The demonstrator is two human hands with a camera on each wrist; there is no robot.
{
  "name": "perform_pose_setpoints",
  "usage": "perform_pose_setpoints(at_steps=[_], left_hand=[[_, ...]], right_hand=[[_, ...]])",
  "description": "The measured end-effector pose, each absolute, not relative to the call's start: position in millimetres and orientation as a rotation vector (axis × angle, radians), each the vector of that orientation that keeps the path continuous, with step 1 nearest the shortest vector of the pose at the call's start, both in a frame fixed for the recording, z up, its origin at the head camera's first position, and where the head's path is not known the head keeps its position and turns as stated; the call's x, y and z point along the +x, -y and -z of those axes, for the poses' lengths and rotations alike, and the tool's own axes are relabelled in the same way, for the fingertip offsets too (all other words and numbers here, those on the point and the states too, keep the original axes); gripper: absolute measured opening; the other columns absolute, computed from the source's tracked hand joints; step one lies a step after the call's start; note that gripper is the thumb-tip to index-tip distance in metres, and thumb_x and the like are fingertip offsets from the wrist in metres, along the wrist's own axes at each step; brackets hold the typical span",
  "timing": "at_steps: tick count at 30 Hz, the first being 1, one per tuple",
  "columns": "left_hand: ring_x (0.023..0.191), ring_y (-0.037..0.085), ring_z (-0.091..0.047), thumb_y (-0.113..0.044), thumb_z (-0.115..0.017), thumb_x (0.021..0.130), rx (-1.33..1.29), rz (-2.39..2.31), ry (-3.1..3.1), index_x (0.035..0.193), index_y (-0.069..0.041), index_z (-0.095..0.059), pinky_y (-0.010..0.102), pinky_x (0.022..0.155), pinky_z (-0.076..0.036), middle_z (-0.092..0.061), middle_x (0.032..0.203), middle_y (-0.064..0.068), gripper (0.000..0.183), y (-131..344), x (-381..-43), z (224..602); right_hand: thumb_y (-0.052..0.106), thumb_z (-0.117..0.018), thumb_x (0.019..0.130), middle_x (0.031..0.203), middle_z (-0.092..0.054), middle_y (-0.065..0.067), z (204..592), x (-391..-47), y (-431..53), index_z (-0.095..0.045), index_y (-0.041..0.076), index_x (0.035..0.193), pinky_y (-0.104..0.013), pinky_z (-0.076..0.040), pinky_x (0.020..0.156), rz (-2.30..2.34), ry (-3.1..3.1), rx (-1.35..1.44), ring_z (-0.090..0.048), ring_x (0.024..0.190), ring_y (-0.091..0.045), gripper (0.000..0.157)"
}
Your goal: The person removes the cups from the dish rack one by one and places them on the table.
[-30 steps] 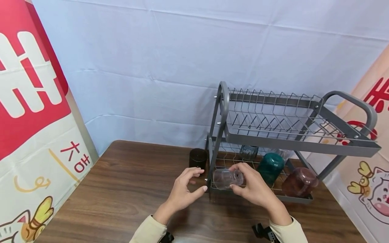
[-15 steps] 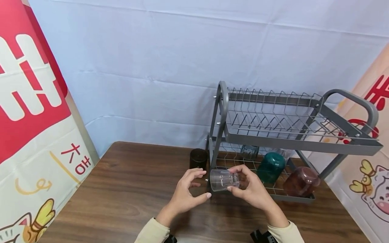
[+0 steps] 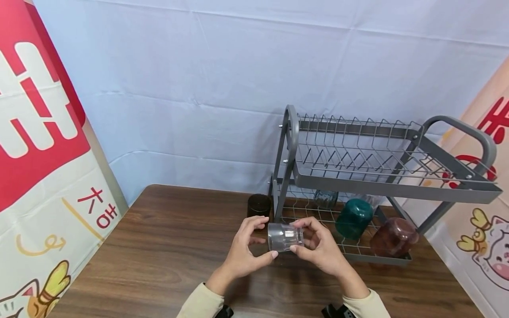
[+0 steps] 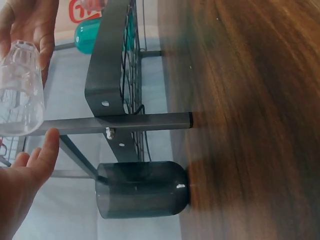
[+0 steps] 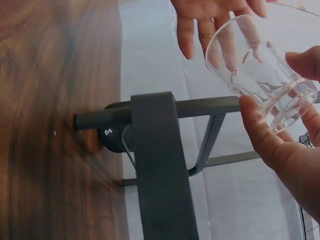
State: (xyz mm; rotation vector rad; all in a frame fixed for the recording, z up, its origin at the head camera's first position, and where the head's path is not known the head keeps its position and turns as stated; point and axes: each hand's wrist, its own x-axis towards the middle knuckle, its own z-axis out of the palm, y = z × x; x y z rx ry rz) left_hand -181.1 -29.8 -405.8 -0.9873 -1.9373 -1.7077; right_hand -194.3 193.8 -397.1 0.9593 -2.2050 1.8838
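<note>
A clear drinking glass (image 3: 283, 237) lies tilted on its side in the air, its mouth toward the left. My right hand (image 3: 324, 247) pinches it near the base with thumb and fingers, as the right wrist view of the glass (image 5: 265, 75) also shows. My left hand (image 3: 246, 249) is held with fingers spread and thumb apart, close to the glass's rim; whether it touches the rim I cannot tell. A dark tinted glass (image 3: 258, 206) stands on the table behind my left hand, beside the rack's left leg.
A grey two-tier dish rack (image 3: 393, 187) stands at the right. On its lower tier are a teal glass (image 3: 354, 218), a reddish glass (image 3: 393, 238) and a clear bluish glass (image 3: 326, 198). Beneath everything is a brown wooden table (image 3: 159, 247), with a white cloth (image 3: 191, 88) behind.
My right hand has brought the clear glass left and out from the rack's lower front edge, toward my left hand. The left hand has hardly moved.
</note>
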Motion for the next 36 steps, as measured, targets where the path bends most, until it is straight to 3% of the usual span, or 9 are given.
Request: perform_pose_setpoints(at_steps=[7,12,19,27,36], left_hand=[[0.099,0.032,-0.053,0.001,-0.073,0.071,-1.035,1.699,1.894,0.118,0.008,-0.052,0.037,0.068,-0.053,-0.046,0.119,0.021,0.052,27.5,-182.3,407.3],[0.09,0.028,-0.056,0.004,-0.073,0.071,-1.066,1.706,1.85,0.113,0.009,-0.054,0.038,0.064,-0.053,-0.052,0.108,0.022,0.047,28.7,-184.8,409.0],[0.088,0.029,-0.056,0.005,-0.073,0.07,-1.088,1.699,1.837,0.113,0.009,-0.054,0.036,0.062,-0.054,-0.052,0.106,0.021,0.047,30.0,-186.3,408.3],[0.088,0.031,-0.057,0.003,-0.076,0.067,-1.053,1.626,1.868,0.112,0.003,-0.057,0.035,0.06,-0.053,-0.054,0.106,0.018,0.049,35.8,-181.3,399.6],[0.087,0.028,-0.057,0.0,-0.078,0.066,-1.068,1.551,1.904,0.114,0.001,-0.058,0.036,0.06,-0.053,-0.054,0.107,0.017,0.051,38.0,-185.0,407.6]], right_hand=[[-0.013,-0.067,0.077,0.116,-0.046,-0.028,402.5,-194.5,-187.4,-0.046,-0.006,0.113,-0.036,-0.052,0.074,-1.993,2.136,1.02,-0.059,0.095,-0.025,0.042],[-0.013,-0.066,0.077,0.116,-0.045,-0.029,404.5,-194.7,-184.0,-0.046,-0.007,0.113,-0.036,-0.052,0.073,-2.041,2.099,1.048,-0.059,0.094,-0.025,0.042],[-0.013,-0.066,0.076,0.116,-0.045,-0.028,404.8,-194.0,-183.6,-0.045,-0.007,0.113,-0.035,-0.052,0.075,-2.057,2.102,1.038,-0.057,0.095,-0.024,0.043],[-0.008,-0.066,0.079,0.122,-0.047,-0.022,392.8,-189.4,-189.1,-0.042,-0.003,0.123,-0.036,-0.049,0.081,-1.922,2.211,1.052,-0.051,0.107,-0.029,0.051],[-0.001,-0.071,0.079,0.124,-0.046,-0.024,389.3,-187.8,-188.2,-0.045,0.002,0.125,-0.039,-0.047,0.084,-1.803,2.369,1.031,-0.049,0.109,-0.032,0.053]])
